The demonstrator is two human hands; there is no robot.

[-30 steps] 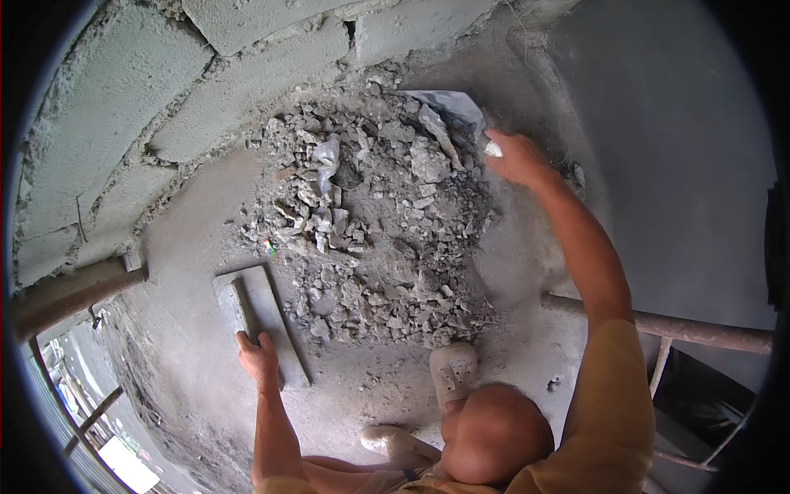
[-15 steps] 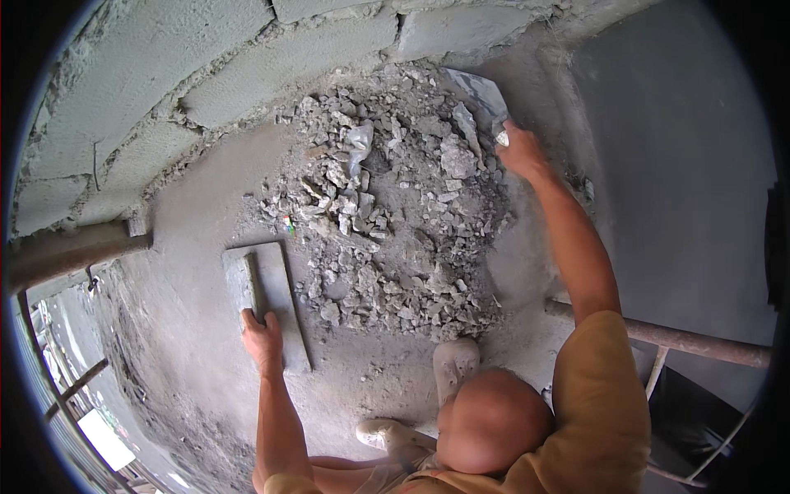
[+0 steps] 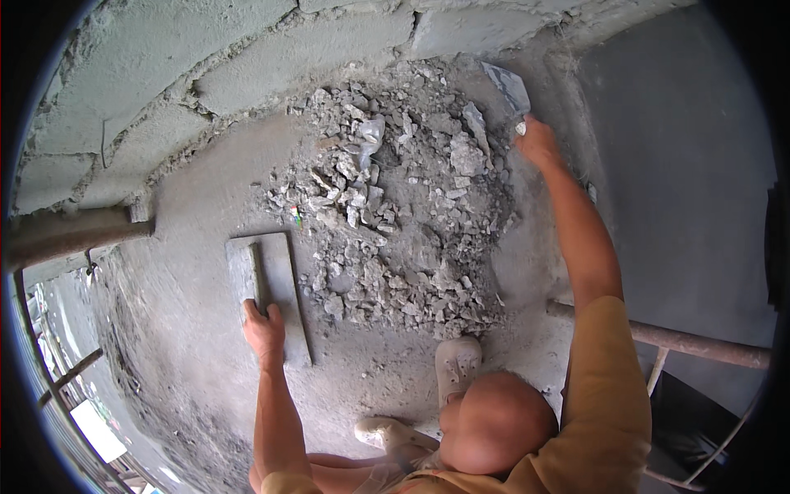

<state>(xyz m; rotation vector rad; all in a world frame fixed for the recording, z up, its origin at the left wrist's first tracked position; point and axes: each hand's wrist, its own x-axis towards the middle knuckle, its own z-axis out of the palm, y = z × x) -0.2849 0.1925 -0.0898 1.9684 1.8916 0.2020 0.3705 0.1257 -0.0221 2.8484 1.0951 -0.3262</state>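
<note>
My left hand (image 3: 263, 331) is closed round the near end of the handle of a rectangular plastering float (image 3: 285, 284), which lies flat on or just over the grey floor, left of a heap of broken rubble (image 3: 428, 267). At the far right of the heap, my right arm is stretched out. My right hand (image 3: 540, 142) grips the pale handle of a trowel (image 3: 508, 86). Its flat metal blade points away from me toward the block wall, beside the heap's far right edge. Crumpled clear plastic (image 3: 372, 136) lies among the chunks.
A block wall (image 3: 304, 70) with rough mortar joints runs along the far side and left. Metal pipes stand at the left (image 3: 82, 243) and right (image 3: 699, 344). A smooth dark grey surface (image 3: 675, 181) lies at right. My shoe (image 3: 457, 362) touches the heap's near edge.
My right hand and the trowel have shifted a little to the right, away from the rubble. The left hand keeps its grip on the float, nearly still. The whole view has shifted slightly.
</note>
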